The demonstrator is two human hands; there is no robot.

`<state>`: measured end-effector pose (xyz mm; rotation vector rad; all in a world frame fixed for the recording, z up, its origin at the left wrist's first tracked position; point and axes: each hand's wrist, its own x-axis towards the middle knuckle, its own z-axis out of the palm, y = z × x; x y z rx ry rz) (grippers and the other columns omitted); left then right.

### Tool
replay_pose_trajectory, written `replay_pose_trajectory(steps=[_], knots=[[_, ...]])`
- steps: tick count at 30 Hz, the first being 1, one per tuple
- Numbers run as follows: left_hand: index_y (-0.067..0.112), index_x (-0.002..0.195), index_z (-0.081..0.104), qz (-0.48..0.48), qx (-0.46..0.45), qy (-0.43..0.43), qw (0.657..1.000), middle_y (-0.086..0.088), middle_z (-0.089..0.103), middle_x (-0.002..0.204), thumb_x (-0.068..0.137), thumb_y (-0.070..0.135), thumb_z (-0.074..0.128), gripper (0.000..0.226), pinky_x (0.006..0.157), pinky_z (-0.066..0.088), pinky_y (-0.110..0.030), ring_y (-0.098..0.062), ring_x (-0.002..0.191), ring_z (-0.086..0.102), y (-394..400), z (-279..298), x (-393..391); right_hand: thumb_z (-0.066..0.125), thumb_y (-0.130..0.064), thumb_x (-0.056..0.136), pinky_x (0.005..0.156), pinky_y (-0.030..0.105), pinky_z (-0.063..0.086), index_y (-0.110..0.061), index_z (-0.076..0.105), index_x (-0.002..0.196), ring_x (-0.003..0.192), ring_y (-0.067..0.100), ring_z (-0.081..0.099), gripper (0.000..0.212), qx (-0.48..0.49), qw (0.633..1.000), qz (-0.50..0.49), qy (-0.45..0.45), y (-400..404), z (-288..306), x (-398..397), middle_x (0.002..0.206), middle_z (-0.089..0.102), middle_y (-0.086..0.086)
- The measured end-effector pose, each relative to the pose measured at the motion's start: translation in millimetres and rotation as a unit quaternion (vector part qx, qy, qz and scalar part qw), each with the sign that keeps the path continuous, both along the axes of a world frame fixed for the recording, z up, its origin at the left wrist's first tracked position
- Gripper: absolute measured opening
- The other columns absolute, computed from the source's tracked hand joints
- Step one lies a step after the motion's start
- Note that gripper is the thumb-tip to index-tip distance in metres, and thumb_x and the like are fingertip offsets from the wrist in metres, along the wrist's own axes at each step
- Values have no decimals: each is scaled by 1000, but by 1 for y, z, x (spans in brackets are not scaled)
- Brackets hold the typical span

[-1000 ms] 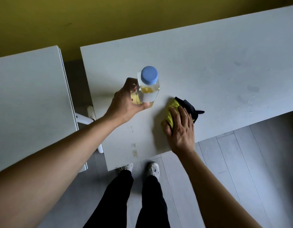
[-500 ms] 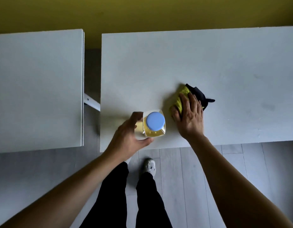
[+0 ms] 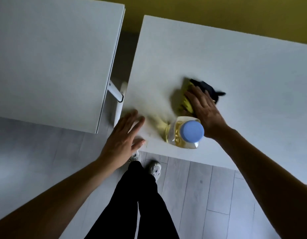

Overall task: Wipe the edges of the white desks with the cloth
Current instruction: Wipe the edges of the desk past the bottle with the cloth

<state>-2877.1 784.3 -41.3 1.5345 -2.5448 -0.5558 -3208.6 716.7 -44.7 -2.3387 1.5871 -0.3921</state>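
The left hand hovers flat and palm down over the near left corner of the right worktop, its fingers spread wide and holding nothing, the forearm running back toward the lower left. The right hand lies palm down on the cloth, fingers stretched out and close together, pressing it onto the worktop; the right forearm comes in from the lower right.

The cloth is a bunched yellow and black wad, blurred, partly under the right fingers, with its long axis running from the near left to the far right and a black tip pointing right, past the fingertips. It sits well in from the worktop's edges.

A bottle of yellowish liquid with a blue cap stands between the two hands, just beside the right wrist and close to the near edge. The left fingers are apart from it.

Left of the left fingers a narrow gap separates this worktop from the left worktop, with a white leg showing in the gap. Beyond the right fingers the surface is bare to the far edge. Grey floor lies below the near edge.
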Motion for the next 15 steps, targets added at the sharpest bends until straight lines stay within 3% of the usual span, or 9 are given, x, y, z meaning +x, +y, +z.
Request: replay_pose_trajectory(steps=[3,6,10,15], knots=[[11,159,37,13,7,22,1000,-12,26,170,98,45,59,74,127,25,-45,-30,157,26,0,1,-1,43,-56,103,124,51,22,-8,47,147,149,32,31,65,-14,990,138,12,-58,-5,58,158,36,18],[7,153,45,43,17,43,998,-14,34,164,92,44,65,74,122,37,-49,-30,153,32,1,3,-2,39,-57,103,127,44,12,-15,35,155,154,27,19,67,-2,967,250,41,-97,-1,105,164,26,12],[9,149,51,52,21,32,998,-17,39,157,91,47,65,71,116,44,-41,-32,146,42,1,7,-2,41,-58,103,126,44,14,-20,33,155,154,22,20,65,-11,959,283,17,-108,-1,131,164,27,7],[11,148,53,49,7,25,998,-15,42,156,90,50,66,70,119,34,-31,-29,145,43,-1,9,-1,51,-50,103,122,48,24,-15,45,150,149,25,33,59,-27,971,237,-19,-79,-5,75,158,39,10]])
